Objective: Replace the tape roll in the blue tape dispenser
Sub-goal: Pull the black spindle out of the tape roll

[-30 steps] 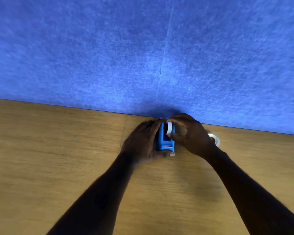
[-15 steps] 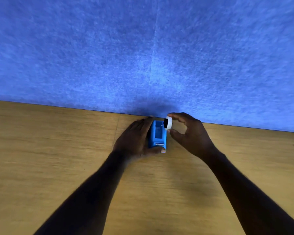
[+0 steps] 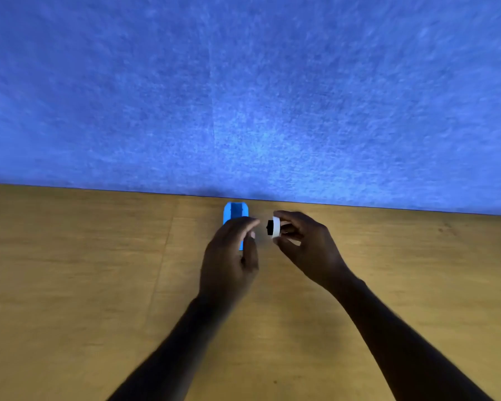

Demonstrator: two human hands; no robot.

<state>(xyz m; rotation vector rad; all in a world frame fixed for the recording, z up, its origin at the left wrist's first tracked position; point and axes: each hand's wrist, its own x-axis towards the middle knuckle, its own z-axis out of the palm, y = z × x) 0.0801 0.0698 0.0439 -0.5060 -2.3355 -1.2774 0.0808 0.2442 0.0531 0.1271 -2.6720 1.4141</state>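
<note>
The blue tape dispenser stands on the wooden table close to the blue wall, its open cradle facing up with no roll in it. My left hand hovers over its near end with fingers apart, hiding the front part; it holds nothing. My right hand is to the right of the dispenser, pinching a white tape roll with a black hub in its centre, held on edge above the table.
A blue felt wall panel rises straight behind the table's far edge. Bare wood lies to the left and right of my arms.
My right hand lifted the white roll out of the dispenser and carried it to the right. My left hand let go of the dispenser and drew back over its near end.
</note>
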